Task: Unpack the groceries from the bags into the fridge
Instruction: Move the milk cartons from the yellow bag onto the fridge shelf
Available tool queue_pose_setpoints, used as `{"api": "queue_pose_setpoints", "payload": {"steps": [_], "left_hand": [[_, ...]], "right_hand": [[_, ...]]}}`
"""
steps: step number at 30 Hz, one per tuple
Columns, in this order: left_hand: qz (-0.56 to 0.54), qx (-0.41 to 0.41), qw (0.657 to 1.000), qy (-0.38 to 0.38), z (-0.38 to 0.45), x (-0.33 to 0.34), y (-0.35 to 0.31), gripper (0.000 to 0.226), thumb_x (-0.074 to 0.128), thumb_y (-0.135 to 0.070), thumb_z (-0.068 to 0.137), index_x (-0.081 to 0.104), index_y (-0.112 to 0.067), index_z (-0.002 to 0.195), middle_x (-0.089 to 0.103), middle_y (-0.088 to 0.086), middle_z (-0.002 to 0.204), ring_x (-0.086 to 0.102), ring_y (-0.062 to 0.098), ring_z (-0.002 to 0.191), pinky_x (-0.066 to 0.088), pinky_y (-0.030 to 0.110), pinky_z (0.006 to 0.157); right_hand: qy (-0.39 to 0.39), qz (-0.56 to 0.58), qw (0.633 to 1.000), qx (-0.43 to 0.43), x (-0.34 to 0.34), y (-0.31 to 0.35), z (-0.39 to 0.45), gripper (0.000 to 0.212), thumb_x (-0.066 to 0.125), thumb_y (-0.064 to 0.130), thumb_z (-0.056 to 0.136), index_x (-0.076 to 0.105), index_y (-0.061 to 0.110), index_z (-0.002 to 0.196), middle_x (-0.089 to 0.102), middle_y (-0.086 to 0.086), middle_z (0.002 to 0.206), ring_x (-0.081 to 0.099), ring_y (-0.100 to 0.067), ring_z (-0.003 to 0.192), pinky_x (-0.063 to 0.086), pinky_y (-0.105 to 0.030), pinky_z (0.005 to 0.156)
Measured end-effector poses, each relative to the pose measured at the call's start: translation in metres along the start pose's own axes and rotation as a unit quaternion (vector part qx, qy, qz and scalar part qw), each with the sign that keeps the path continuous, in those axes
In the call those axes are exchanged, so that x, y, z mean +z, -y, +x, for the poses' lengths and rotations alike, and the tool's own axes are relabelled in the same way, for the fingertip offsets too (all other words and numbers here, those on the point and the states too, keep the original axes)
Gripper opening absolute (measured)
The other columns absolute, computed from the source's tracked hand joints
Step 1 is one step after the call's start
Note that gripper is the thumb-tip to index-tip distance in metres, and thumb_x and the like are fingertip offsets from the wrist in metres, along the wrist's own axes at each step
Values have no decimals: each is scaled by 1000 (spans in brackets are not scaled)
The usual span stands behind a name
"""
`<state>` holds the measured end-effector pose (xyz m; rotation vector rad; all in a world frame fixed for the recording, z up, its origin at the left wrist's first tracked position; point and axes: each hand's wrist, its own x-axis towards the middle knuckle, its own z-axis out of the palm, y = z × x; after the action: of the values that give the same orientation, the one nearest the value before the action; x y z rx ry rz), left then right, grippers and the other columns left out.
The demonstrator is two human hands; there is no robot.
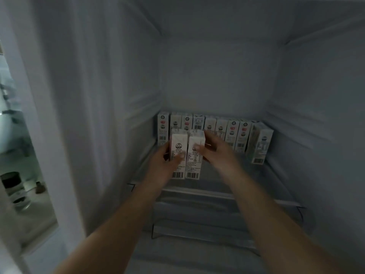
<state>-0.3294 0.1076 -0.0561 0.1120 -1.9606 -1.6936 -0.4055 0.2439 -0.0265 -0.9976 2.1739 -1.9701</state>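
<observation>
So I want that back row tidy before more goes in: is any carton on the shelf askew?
Yes. At the right end of the back row, the last carton stands forward of the line and turned at an angle, and its neighbour leans. The rest stand upright, facing front.

Twelve small cartons [221, 128], two of them held; two hands [164, 165]; one fridge [217, 76].
</observation>
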Motion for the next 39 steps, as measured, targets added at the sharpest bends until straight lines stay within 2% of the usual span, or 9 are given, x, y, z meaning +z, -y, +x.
{"api": "queue_pose_setpoints", "payload": {"steps": [3,6,10,15,21,26,29,34,39], "left_hand": [[23,-8,1000,14,5,-1,1,33,61,-18,90,58,-21,122,68,-7,107,65,7,98,54,15,71],[69,-13,997,28,10,-11,1,37,66,-19,86,59,-19,123,68,-9,105,65,4,97,53,13,72],[156,-7,987,45,9,-18,2,62,75,-17,78,50,-27,133,62,-7,122,58,9,111,48,34,97],[175,21,984,26,7,-10,1,59,72,-11,80,50,-24,133,61,-8,121,54,4,109,44,23,93],[156,24,986,49,24,18,5,59,69,-8,82,48,-21,136,61,-6,124,54,3,110,43,19,91],[174,54,980,79,46,50,5,54,66,-3,84,49,-16,133,59,-7,122,55,9,112,42,6,82],[181,68,977,85,63,75,9,52,69,-3,81,54,-15,129,64,2,121,59,13,110,46,21,89],[172,64,980,83,83,104,16,50,67,-1,82,55,-16,128,64,0,117,58,10,103,46,22,86],[188,75,976,84,94,123,18,54,68,2,78,54,-13,128,65,5,119,59,13,105,40,16,79]], "right_hand": [[9,7,1000,9,-2,-3,0,41,64,13,86,53,46,106,59,29,96,58,11,91,50,-17,86],[18,-5,1000,19,-3,-6,-1,55,66,18,85,46,32,134,60,22,113,55,0,110,46,-32,100],[46,-88,994,41,-3,-17,-10,72,71,20,81,35,31,142,55,9,133,51,-8,123,44,-43,104],[2,-201,979,-28,2,-32,-20,40,65,12,86,57,26,122,64,8,119,58,-3,109,47,-30,99],[-43,-238,970,-8,-17,-40,-11,39,61,6,87,57,24,122,66,4,116,62,-9,102,52,-36,91],[-75,-300,951,14,-43,-45,1,36,58,6,90,56,18,124,64,0,118,60,-12,100,47,-24,86],[-93,-317,943,44,-62,-49,11,37,55,6,91,55,19,126,64,-2,119,59,-13,100,44,-22,84],[-100,-437,891,72,-88,-49,27,29,54,10,90,59,15,118,65,-6,118,61,-24,108,45,-27,83],[-90,-550,817,148,-106,-50,38,21,51,20,92,66,9,101,69,-12,101,64,-28,93,46,-28,75]]}}
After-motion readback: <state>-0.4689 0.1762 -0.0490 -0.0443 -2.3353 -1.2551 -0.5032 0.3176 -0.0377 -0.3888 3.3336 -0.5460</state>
